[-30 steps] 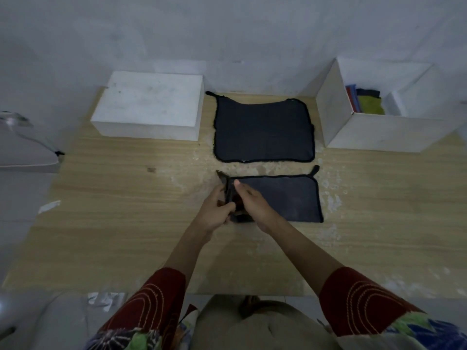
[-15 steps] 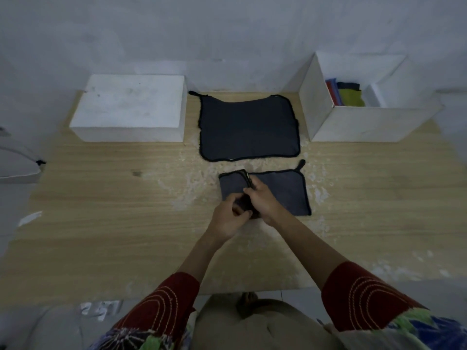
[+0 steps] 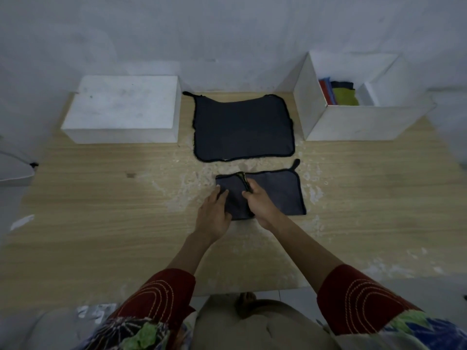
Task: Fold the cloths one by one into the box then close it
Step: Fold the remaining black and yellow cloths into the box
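Observation:
A dark grey cloth (image 3: 278, 193), folded in half, lies on the wooden table (image 3: 101, 198) in front of me. Its left end is turned over onto itself. My left hand (image 3: 214, 213) rests with straight fingers on the left part of that flap. My right hand (image 3: 260, 203) pinches the flap's turned edge near the cloth's middle. A second dark cloth (image 3: 242, 127) lies spread flat behind it. The open white box (image 3: 353, 122) stands at the back right with several folded cloths (image 3: 338, 93) upright inside.
A closed white box (image 3: 123, 109) stands at the back left against the wall. White flecks are scattered over the table's middle. The table's near edge runs just above my knees.
The cloth's left end has been folded rightward over itself. My left hand has let go of it and now lies flat on the flap; my right hand still holds the edge.

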